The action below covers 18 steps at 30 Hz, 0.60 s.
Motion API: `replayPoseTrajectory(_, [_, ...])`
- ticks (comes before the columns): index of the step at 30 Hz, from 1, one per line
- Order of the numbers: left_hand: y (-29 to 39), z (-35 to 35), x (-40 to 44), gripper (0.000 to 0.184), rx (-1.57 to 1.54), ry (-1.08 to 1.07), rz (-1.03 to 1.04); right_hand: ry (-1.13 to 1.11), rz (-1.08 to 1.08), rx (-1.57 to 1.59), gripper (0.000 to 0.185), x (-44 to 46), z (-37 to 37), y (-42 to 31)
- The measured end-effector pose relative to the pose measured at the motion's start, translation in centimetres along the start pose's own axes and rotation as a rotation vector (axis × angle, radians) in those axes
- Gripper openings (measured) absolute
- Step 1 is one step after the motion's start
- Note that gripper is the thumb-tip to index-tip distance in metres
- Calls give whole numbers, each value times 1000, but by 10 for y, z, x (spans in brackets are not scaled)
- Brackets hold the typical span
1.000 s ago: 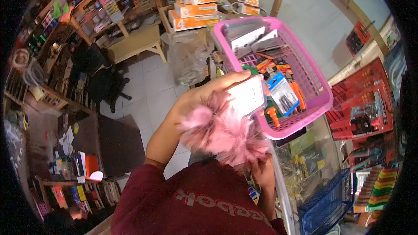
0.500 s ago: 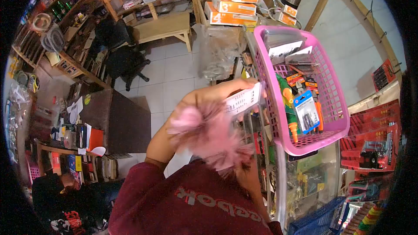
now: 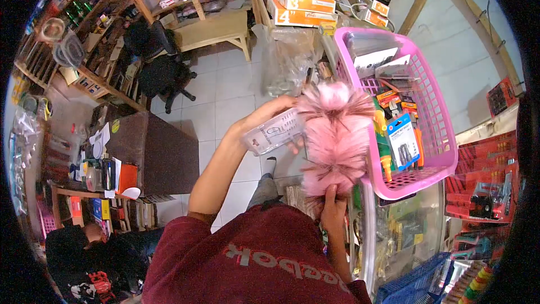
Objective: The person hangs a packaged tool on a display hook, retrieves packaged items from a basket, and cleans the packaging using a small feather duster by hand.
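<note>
My left hand (image 3: 274, 110) is closed on a clear plastic pack (image 3: 274, 133) with a printed white card, held out over the floor to the left of the basket. In my right hand (image 3: 333, 209) is a fluffy pink duster (image 3: 336, 152), gripped at its lower end and pointing away from me; its handle is mostly hidden. The duster's head stands between the pack and the pink plastic basket (image 3: 409, 190), overlapping the basket's left rim. Inside the basket lie a blue-and-white carded pack (image 3: 401, 142), a green-and-yellow item (image 3: 383, 149) and several other packaged goods.
The basket rests on a glass display case (image 3: 368, 242). Orange-and-white boxes (image 3: 306, 3) are stacked behind it. Red tool packs (image 3: 481, 191) hang at the right, above a blue basket (image 3: 413, 281). A wooden bench (image 3: 216, 31), an office chair (image 3: 166, 76) and a person (image 3: 93, 259) are on the left.
My left hand has drawn the pack leftward, away from the basket, and turned it. The duster has swung up and right, from in front of my chest to beside the basket.
</note>
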<state>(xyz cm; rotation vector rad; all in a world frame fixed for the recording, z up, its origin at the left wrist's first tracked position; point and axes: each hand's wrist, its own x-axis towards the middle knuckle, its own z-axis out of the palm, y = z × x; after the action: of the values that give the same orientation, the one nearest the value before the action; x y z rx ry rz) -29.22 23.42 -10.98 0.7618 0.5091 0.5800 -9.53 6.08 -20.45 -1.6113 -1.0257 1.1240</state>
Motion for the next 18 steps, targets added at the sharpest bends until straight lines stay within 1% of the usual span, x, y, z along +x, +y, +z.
replayPoseTrajectory(2, [-5, -3, 5, 41, 231, 75, 71, 40, -14, -17, 36, -4, -3, -1])
replayPoseTrajectory(4, [-5, 28, 4, 42, 467, 212, 115, -269, 153, -123, 32, -4, -12, -2])
replayPoseTrajectory(6, [-29, 3, 7, 34, -6, -57, 361, -427, 183, -492, 32, 1, -17, -12])
replayPoseTrajectory(7, [-45, -25, 19, 33, 45, 18, 418, -146, -83, -210, 31, 3, -11, 34])
replayPoseTrajectory(9, [-46, -33, 28, 34, 189, 91, 441, -14, -62, -47, 31, -2, -6, 4])
replayPoseTrajectory(10, [-45, -31, 30, 35, 282, 87, 402, 53, -50, 35, 30, -5, -5, -6])
replayPoseTrajectory(11, [-43, -28, 33, 37, 376, 80, 362, 31, -24, 29, 32, 0, -9, 45])
replayPoseTrajectory(12, [-37, -19, 32, 39, 471, 70, 320, -40, -121, -188, 32, -1, -13, 42])
replayPoseTrajectory(13, [-19, 24, 4, 37, -175, -99, 96, -110, -214, -406, 32, -3, -17, 34])
replayPoseTrajectory(14, [-20, 24, 2, 38, -171, -19, 109, -181, -304, -624, 32, -7, -22, 24])
replayPoseTrajectory(15, [-21, 23, 1, 40, -166, 61, 124, -288, 170, -449, 32, 0, -26, -3])
replayPoseTrajectory(16, [-22, 19, 0, 42, -161, 142, 141, -119, 58, -245, 32, 4, -22, 8])
replayPoseTrajectory(17, [-25, 5, 10, 46, -412, -205, 96, 47, -53, -41, 33, 11, -13, 24])
replayPoseTrajectory(18, [-27, -6, 18, 51, -611, -536, -34, 214, -161, 163, 34, 12, -10, 36])
